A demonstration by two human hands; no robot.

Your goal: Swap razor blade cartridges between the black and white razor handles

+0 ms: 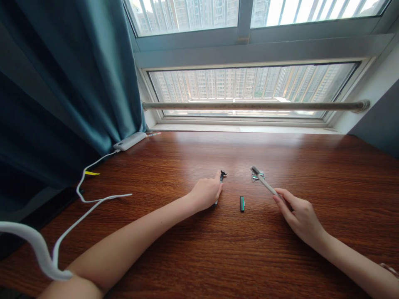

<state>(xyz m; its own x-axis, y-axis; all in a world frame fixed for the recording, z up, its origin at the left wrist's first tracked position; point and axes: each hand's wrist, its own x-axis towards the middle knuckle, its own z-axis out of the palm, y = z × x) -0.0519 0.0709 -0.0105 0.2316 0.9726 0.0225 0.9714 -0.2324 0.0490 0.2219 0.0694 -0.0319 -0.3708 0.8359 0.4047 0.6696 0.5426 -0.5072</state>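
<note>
My left hand [206, 192] is closed around the handle of a razor [222, 176], its forefinger stretched along it. The razor's top end points away from me and carries no blade head. On the table to its right lies a loose razor blade cartridge [242, 204], black and green, apart from both hands. My right hand [299, 214] pinches the end of a grey toothbrush [265, 184] between thumb and fingers. The brush's bristled head hangs over a small clear pack of cartridges [258, 176] and partly hides it; I cannot tell whether they touch.
All this is on a brown wooden table [174, 249]. At the left are a white power strip [130, 141], a white cable [93, 201] and a thick white curved stand [31, 241] near my left arm. A blue curtain [102, 74] hangs there. Beyond, a metal rail [255, 106] crosses the window.
</note>
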